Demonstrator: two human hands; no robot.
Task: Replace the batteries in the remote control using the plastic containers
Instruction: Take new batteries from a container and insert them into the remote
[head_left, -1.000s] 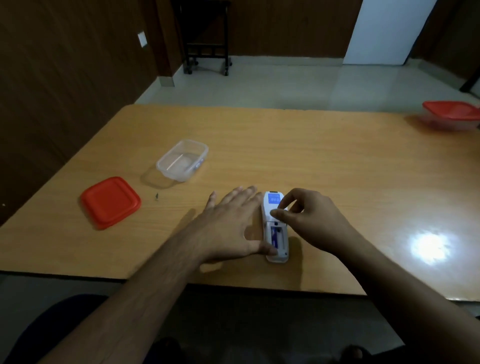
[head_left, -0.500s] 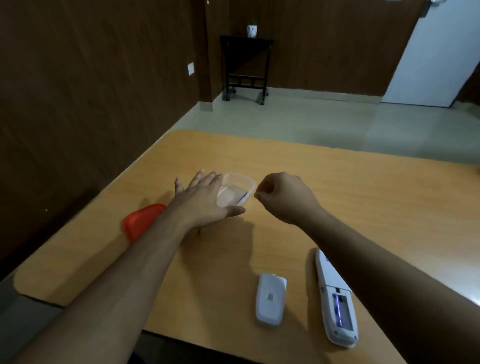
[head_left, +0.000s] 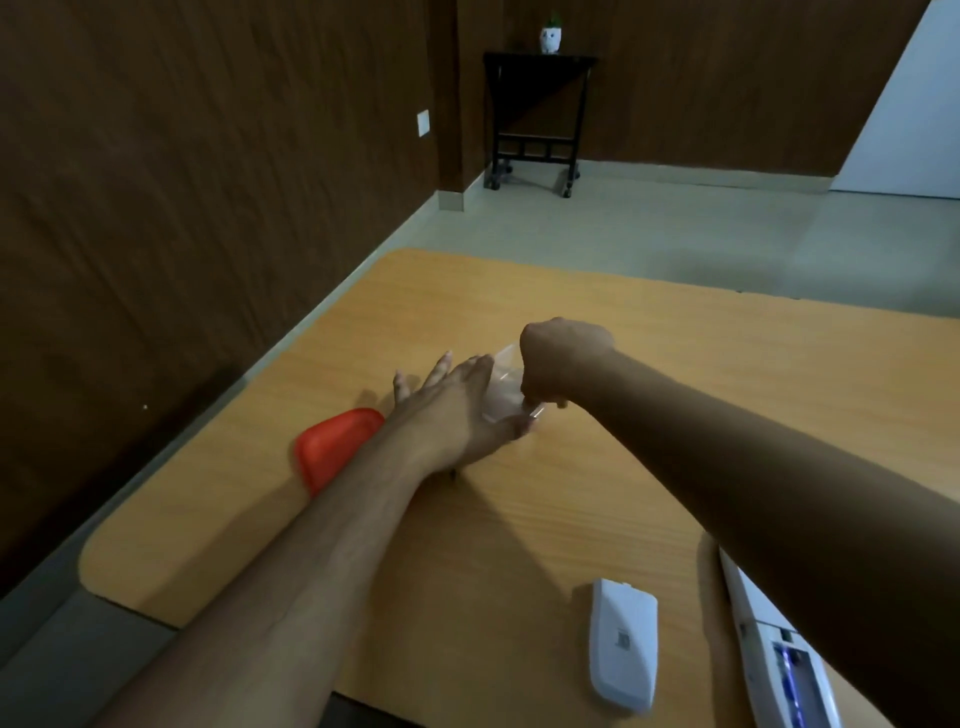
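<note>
On the wooden counter (head_left: 467, 571), a red lid (head_left: 332, 447) lies partly under the left forearm. The left hand (head_left: 457, 410), fingers spread wide, steadies the clear container (head_left: 506, 379). The right hand (head_left: 563, 358) hangs curled over it; what it holds cannot be told. Nearer lie the battery cover (head_left: 622, 644) and the open remote (head_left: 779, 660).

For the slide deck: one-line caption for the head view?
Both hands at the clear container: left hand steadies it, right hand closed over it; battery cover and opened remote lie nearby.
</note>
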